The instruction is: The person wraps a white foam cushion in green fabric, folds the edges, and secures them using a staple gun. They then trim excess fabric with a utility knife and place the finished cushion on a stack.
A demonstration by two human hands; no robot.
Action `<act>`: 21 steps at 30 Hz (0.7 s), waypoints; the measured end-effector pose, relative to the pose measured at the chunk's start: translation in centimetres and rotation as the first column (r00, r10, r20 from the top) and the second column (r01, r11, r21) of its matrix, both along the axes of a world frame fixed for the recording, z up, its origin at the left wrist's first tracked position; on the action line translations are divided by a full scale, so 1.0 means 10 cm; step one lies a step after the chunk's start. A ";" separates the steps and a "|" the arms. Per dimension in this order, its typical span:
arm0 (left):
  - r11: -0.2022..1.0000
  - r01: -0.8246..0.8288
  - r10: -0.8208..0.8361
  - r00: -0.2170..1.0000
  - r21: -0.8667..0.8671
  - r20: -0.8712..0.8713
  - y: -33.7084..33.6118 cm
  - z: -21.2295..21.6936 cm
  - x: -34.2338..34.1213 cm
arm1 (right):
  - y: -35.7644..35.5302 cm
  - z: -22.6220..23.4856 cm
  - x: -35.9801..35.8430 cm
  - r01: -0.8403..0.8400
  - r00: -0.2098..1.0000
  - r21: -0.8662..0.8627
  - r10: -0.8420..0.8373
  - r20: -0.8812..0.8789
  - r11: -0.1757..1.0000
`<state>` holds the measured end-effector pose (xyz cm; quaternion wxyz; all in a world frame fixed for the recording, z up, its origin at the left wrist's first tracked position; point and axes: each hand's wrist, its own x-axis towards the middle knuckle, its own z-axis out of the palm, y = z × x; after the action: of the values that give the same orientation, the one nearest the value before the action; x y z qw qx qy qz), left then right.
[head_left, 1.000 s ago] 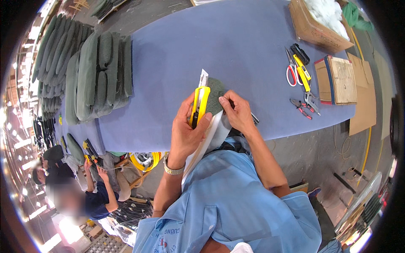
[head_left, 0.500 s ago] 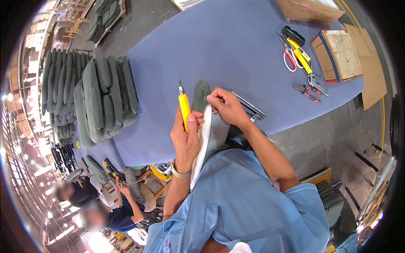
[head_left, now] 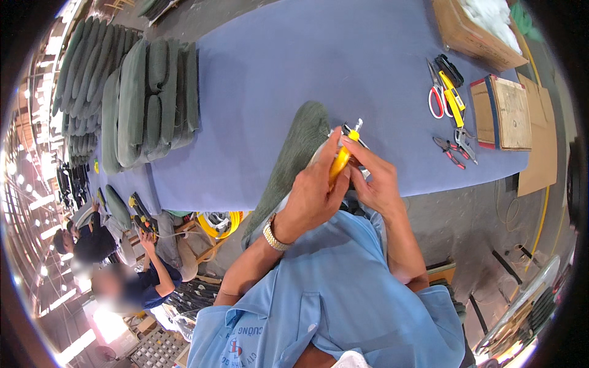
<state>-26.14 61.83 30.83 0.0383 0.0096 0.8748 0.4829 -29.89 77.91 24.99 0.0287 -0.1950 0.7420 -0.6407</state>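
Observation:
My left hand (head_left: 314, 187), with a metal-banded watch on the wrist, is closed around a yellow utility knife (head_left: 341, 164). The knife points up and away, its dark and silvery head showing past my fingers. My right hand (head_left: 375, 181) meets it from the right, its index finger on the knife near the head and its thumb beside the left thumb. Beneath and left of my hands, a long dark green fabric-covered pad (head_left: 297, 144) slants from the table toward my body. My hands hide its right edge.
Green pads (head_left: 132, 110) are stacked at the table's (head_left: 257, 73) left. Scissors (head_left: 437, 101), a yellow cutter (head_left: 453, 98), and red-handled pliers (head_left: 451, 152) lie at the right, near a wooden-faced box (head_left: 509, 113) and a carton of white stuffing (head_left: 478, 37). Two people (head_left: 156, 270) work at lower left.
The pad has been turned, so its green face shows instead of its white edge. My left hand has brought the knife rightward, and my right hand has moved from the pad's tip to the knife.

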 end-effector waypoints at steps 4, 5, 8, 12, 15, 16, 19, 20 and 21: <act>0.938 -0.246 0.244 0.969 0.244 0.041 -0.10 -0.07 0.00 | -0.10 -0.23 -0.01 0.169 0.962 -0.170 -0.124 0.245 0.971; 0.902 -0.326 0.319 0.945 0.282 0.071 -0.09 -0.02 0.00 | -0.14 -0.30 -0.06 0.228 0.940 -0.189 -0.166 0.297 0.955; 0.956 -0.284 0.250 0.921 -0.074 -0.299 -0.15 -0.28 0.06 | -0.32 -0.21 -0.23 0.142 0.984 -0.075 -0.132 0.122 0.987; 0.850 -0.265 0.132 0.944 -0.456 -0.302 -0.20 -0.36 -0.08 | -0.45 -0.26 -0.30 0.107 0.994 0.099 -0.106 -0.012 0.989; 0.872 -0.275 0.135 0.931 -0.406 -0.340 -0.33 -0.40 -0.21 | -0.46 -0.26 -0.33 0.089 0.996 0.111 -0.088 -0.022 0.990; 0.885 -0.273 0.135 0.926 -0.378 -0.352 -0.37 -0.41 -0.26 | -0.46 -0.28 -0.35 0.083 0.996 0.114 -0.080 -0.034 0.990; 0.948 -0.282 0.259 0.953 -0.151 -0.155 -0.57 -0.43 -0.42 | -0.47 -0.44 -0.39 0.117 0.993 -0.004 -0.117 -0.003 0.993; 0.955 -0.288 0.279 0.953 -0.067 -0.118 -0.63 -0.47 -0.47 | -0.48 -0.45 -0.38 0.119 0.992 -0.058 -0.116 0.047 0.991; 0.949 -0.314 0.313 0.949 -0.029 -0.046 -0.67 -0.50 -0.51 | -0.48 -0.45 -0.37 0.120 0.989 -0.111 -0.109 0.096 0.987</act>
<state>-31.22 55.15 25.85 -0.0567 -0.1201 0.8744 0.4666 -33.55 73.06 20.45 0.0138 -0.1243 0.7112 -0.6917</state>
